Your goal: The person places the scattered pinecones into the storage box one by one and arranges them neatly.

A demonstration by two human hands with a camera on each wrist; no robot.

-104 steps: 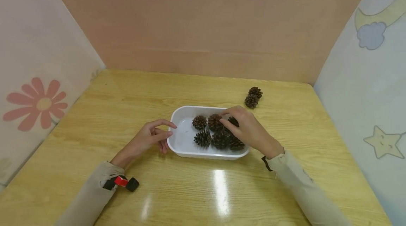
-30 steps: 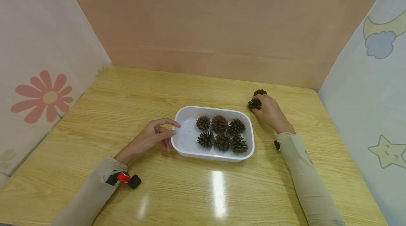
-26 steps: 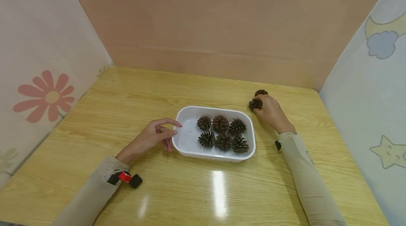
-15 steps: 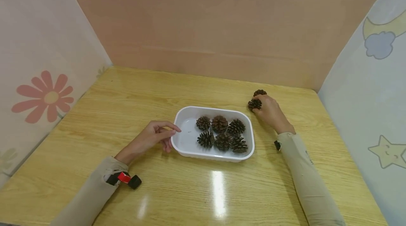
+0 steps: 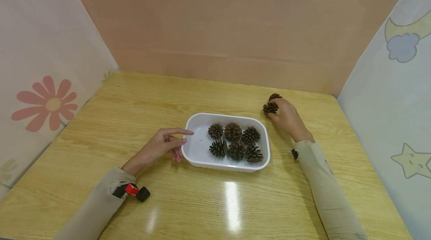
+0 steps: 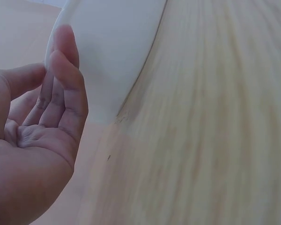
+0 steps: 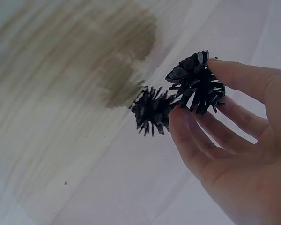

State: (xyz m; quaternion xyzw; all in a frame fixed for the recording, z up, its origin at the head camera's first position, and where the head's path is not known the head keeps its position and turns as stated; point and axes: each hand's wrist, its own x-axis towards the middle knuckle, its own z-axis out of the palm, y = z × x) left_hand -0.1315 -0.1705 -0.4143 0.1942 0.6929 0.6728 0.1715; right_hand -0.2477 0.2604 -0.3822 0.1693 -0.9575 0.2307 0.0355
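Observation:
A white plastic tray (image 5: 225, 166) stands on the table, with several brown pine cones (image 5: 233, 131) toward its middle and right. At the tray's left end my left hand (image 5: 161, 145) holds the rim, its index finger reaching over the edge. In the left wrist view, the thumb and fingertips of this hand (image 6: 42, 136) meet the tray wall (image 6: 117, 42). Behind the tray's right end, my right hand (image 5: 289, 119) pinches a pine cone (image 5: 270, 108) between thumb and fingers, also seen as the nearer pine cone (image 7: 196, 82). Another pine cone (image 5: 275, 97) lies just behind, partly hidden.
The wooden table (image 5: 188, 206) meets a tan back panel (image 5: 215, 27). Side walls stand left and right, one with a pink flower (image 5: 48, 104), the other with a star (image 5: 411, 160). Black straps with small blocks (image 5: 137, 191) sit on the left wrist.
Over the longer span my right hand has gone from inside the tray to the pine cones behind it. In the last half second the pinched cone has shifted slightly; the left index finger has straightened.

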